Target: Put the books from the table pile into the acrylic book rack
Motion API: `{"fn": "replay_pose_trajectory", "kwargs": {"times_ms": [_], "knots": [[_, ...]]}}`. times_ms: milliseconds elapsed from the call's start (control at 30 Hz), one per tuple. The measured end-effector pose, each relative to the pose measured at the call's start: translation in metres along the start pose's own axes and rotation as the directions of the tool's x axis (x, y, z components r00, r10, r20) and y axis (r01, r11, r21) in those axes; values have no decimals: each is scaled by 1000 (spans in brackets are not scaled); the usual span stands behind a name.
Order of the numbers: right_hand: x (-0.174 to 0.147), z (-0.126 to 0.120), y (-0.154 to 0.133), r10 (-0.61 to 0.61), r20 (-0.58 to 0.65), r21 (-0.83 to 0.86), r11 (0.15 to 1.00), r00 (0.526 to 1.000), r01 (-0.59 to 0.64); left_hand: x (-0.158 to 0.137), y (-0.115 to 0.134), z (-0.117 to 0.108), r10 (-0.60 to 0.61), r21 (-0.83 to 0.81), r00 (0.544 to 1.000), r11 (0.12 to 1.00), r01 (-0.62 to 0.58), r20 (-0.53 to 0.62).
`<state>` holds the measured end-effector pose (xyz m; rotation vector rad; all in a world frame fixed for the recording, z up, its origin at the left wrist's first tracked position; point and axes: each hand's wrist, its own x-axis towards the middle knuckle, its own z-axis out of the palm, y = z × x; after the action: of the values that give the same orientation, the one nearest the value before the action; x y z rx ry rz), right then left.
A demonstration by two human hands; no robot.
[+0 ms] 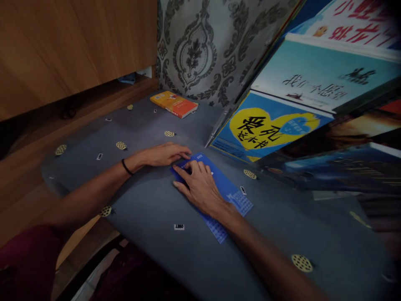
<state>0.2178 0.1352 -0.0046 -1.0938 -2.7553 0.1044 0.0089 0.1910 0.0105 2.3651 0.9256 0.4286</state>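
A flat, narrow blue printed sheet [238,203] lies on the grey tablecloth. It has small white print at its far end and a pale building pattern near its lower end; whether it is a single card or a folded leaflet I cannot tell. My right hand [202,188] rests on top of it, fingers bent and apart, thumb off to the left side, covering its middle. At the sheet's far left corner lies my left hand [164,154], fingers stretched out and touching or nearly touching the edge. A dark band circles the left wrist.
An orange and yellow book [173,103] lies at the table's back. On the right stands a rack of picture books, with a blue and yellow one [271,127] lowest in front. A wooden cabinet [75,50] borders the left, and patterned wallpaper [194,54] the back.
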Motion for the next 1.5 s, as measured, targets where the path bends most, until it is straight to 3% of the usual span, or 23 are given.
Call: {"fn": "replay_pose_trajectory", "kwargs": {"times_ms": [233, 367, 433, 633, 833, 1033, 1267, 1367, 1500], "knots": [[-1, 0, 1, 27, -10, 8, 1000, 1000, -27, -3, 1, 4, -15, 20, 999, 1000, 16, -35], [-1, 2, 2, 24, -38, 29, 999, 999, -23, -20, 17, 13, -33, 237, 974, 968, 87, -226], [-1, 3, 2, 23, -38, 38, 999, 999, -22, -32, 28, 19, -34, 352, 963, 927, 131, -268], [-2, 2, 2, 32, -46, 38, 999, 998, -31, -55, 34, 41, 46, 542, 981, 838, 64, -187], [-1, 0, 6, 106, -50, 30, 994, 993, -104, -51, 30, 43, 92, 507, 972, 861, 30, -215], [4, 0, 34, 232, -106, -44, 970, 967, -238, -51, 36, 39, 123, 484, 966, 875, 3, -228], [7, 4, 54, 277, -160, -96, 951, 947, -295, -50, 36, 37, 101, 472, 971, 882, 13, -215], [7, 1, 52, 291, -134, -87, 949, 947, -304, -36, 35, 29, 55, 468, 980, 883, 41, -189], [2, -7, 43, 260, -131, -121, 954, 957, -276, 5, 24, 23, 46, 427, 972, 902, 58, -230]]}}
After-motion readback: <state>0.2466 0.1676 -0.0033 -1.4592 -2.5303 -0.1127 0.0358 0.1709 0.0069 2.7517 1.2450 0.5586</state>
